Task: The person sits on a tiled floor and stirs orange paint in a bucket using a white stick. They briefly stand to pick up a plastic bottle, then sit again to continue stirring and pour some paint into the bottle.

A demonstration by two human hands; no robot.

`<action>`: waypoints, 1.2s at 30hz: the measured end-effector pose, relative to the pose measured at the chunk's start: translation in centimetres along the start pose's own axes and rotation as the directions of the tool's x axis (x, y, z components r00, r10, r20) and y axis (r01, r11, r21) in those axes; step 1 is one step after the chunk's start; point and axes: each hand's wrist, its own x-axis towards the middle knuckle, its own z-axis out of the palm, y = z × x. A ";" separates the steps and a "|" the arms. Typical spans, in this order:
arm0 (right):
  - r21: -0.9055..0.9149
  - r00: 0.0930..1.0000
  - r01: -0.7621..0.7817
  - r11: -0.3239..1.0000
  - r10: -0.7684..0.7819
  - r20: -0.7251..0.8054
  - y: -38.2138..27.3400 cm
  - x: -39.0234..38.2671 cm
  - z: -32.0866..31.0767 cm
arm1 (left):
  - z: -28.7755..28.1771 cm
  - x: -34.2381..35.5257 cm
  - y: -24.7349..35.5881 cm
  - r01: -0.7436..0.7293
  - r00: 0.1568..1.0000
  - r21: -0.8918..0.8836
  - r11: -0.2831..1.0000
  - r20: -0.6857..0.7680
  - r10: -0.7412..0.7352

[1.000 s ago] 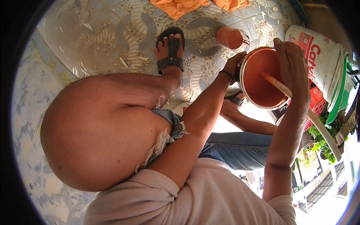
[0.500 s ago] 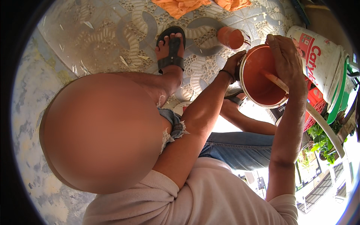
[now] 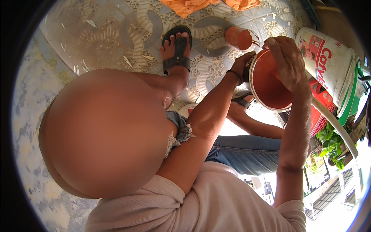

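A paint can (image 3: pixel 252 86) with a pale rim and orange-red inside is tilted so that its mouth shows. Against its left outer side, my left hand (image 3: pixel 244 63) is closed on it, with a dark band at the wrist. My right hand (image 3: pixel 288 63) reaches across the upper right of the mouth, its fingers bent over the far rim. A long pale stick (image 3: pixel 330 113) runs from behind my right wrist toward the right; its end at the can is hidden. Just beyond the can is a small container (image 3: pixel 239 38) of orange-red paint.
A white bucket (image 3: pixel 326 62) with a red label lies at the right, by a red crate (image 3: pixel 320 106) and green leaves (image 3: pixel 330 143). Orange cloth (image 3: pixel 187 5) is on the patterned tile floor (image 3: pixel 116 50) at the far edge. A sandaled foot (image 3: pixel 177 50) rests left of the can.
My right hand has shifted left and slightly down over the can's mouth. It now covers the stick's inner end, seen inside the can before. The stick has risen slightly.
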 end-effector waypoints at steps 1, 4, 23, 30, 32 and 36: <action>-0.014 1.000 -0.004 1.000 0.004 0.004 -0.2 0.0 0.0 | -0.2 0.1 -0.2 0.006 1.000 -0.001 1.000 -0.004 -0.006; -0.043 1.000 -0.010 0.999 0.009 -0.014 0.0 -0.3 0.1 | -0.1 0.0 -0.2 0.027 1.000 0.003 1.000 -0.002 -0.027; -0.084 0.995 0.023 0.996 -0.030 -0.091 -0.8 -0.6 0.8 | -0.5 1.0 0.2 0.087 0.993 -0.072 0.994 0.086 -0.081; -0.011 0.998 0.009 1.000 -0.010 -0.056 -0.8 -0.5 1.0 | -0.5 0.9 0.1 0.065 0.997 -0.106 0.992 0.053 -0.060; 0.052 0.997 -0.059 0.997 0.061 -0.036 -0.8 -0.5 1.0 | -0.6 1.0 0.2 0.080 0.995 -0.089 0.993 0.068 -0.074; -0.019 0.997 -0.072 0.997 0.072 -0.019 -0.4 -0.5 1.0 | -0.5 0.9 0.3 0.067 0.995 -0.093 0.993 0.075 -0.060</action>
